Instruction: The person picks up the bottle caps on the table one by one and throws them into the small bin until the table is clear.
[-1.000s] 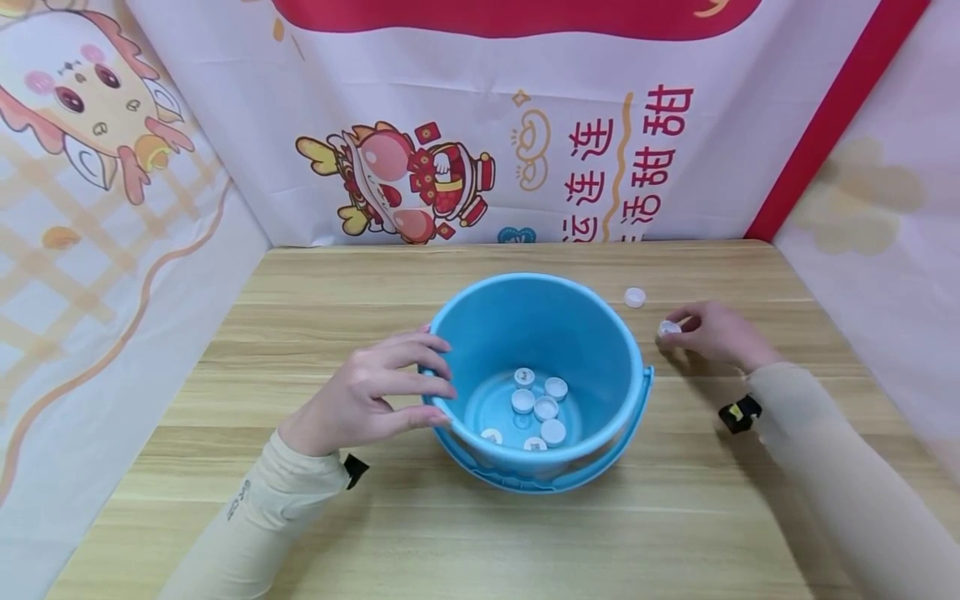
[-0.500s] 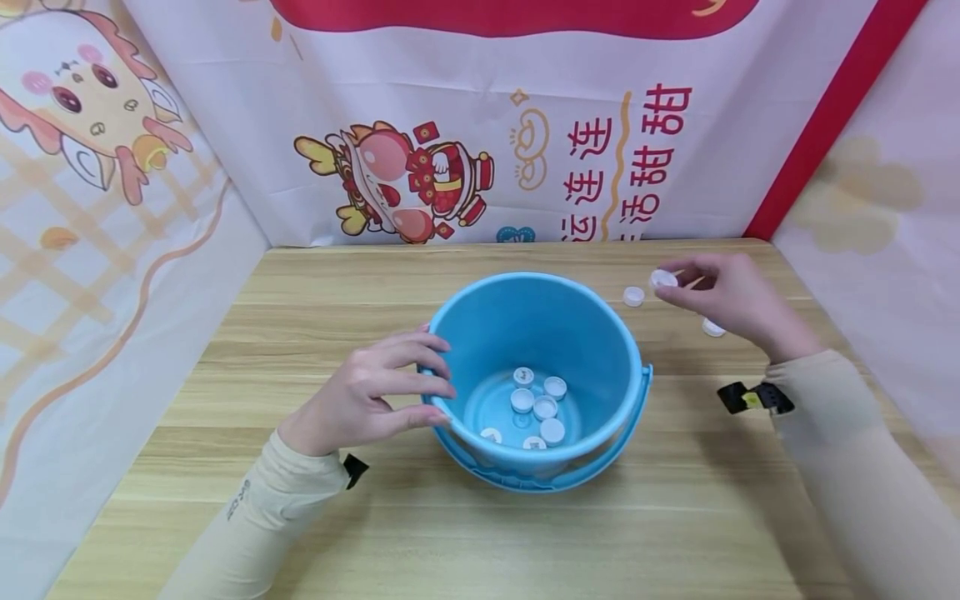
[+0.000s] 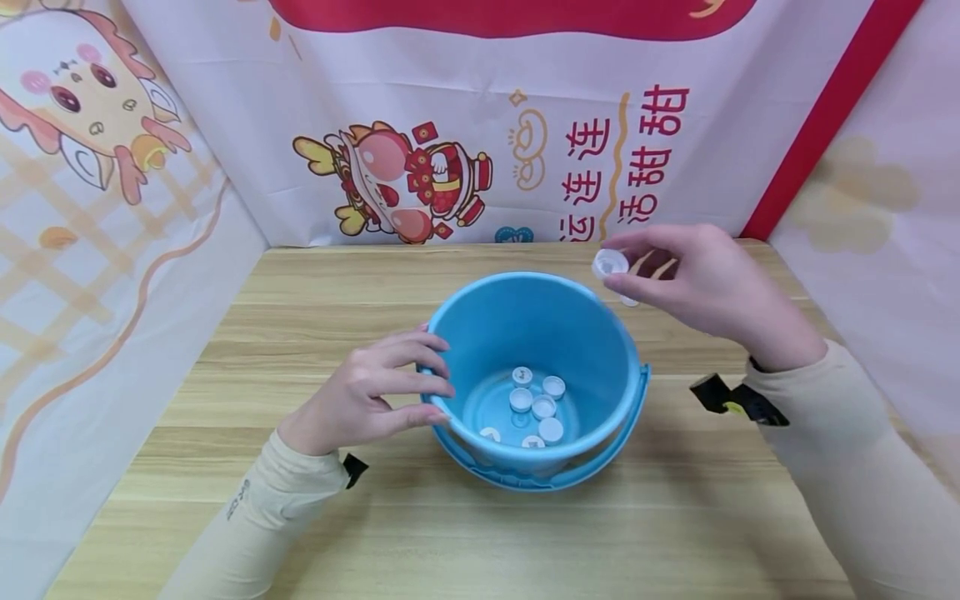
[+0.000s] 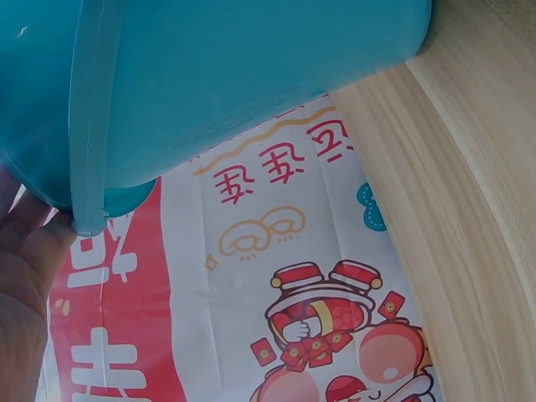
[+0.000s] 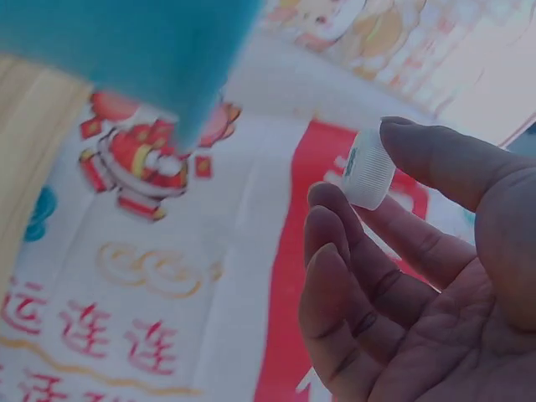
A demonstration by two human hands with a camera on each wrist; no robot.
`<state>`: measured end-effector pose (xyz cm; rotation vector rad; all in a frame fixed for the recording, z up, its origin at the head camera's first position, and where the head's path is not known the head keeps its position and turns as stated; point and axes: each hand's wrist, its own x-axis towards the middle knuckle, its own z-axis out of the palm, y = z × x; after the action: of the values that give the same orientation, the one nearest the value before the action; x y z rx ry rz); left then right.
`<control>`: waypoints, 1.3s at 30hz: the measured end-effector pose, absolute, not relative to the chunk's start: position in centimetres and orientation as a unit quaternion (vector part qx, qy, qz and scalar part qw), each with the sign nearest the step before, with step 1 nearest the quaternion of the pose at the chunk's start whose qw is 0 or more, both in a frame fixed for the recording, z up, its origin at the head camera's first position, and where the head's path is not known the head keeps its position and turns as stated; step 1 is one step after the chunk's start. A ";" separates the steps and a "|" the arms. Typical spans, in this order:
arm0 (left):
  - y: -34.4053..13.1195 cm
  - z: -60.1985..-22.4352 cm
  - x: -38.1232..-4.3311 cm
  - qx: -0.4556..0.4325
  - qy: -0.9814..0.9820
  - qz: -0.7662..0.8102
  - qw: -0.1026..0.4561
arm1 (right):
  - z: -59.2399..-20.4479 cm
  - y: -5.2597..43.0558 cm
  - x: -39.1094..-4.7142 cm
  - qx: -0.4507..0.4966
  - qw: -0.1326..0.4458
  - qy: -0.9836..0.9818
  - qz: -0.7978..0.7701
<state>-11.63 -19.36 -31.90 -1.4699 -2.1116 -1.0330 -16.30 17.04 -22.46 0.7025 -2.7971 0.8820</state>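
Observation:
A blue plastic bucket (image 3: 525, 304) stands on the table with its handle lowered at the front. Inside, on its floor, lie several white bottle caps (image 3: 543, 407). My left hand (image 3: 375, 387) holds the left side of the bucket's rim, fingers over the edge; the left wrist view shows fingertips (image 4: 46, 243) at the rim by the handle. Just beyond the rim at the right, my right hand (image 3: 697, 283) pinches a white bottle cap (image 3: 610, 264) in the air between thumb and fingers. The ribbed side of that cap (image 5: 368, 172) shows in the right wrist view.
Another white cap (image 3: 630, 301) lies on the wooden table (image 3: 337, 287) below the right hand, partly hidden by it. A printed cloth (image 3: 450, 83) hangs behind the table, with more cloth at the left and right sides.
My right hand has picked a cap up off the table at the right and carried it up and left to near the bucket's rim. The left hand and bucket have stayed put.

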 end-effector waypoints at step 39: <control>-19.3 -31.9 -11.6 -0.519 -0.750 -0.368 0.181 | -19.8 9.4 -15.0 0.358 0.007 -0.901 0.245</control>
<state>-11.57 -19.31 -31.88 -1.4656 -2.1186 -1.0379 -15.05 9.37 -19.79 1.1184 -2.8186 0.7650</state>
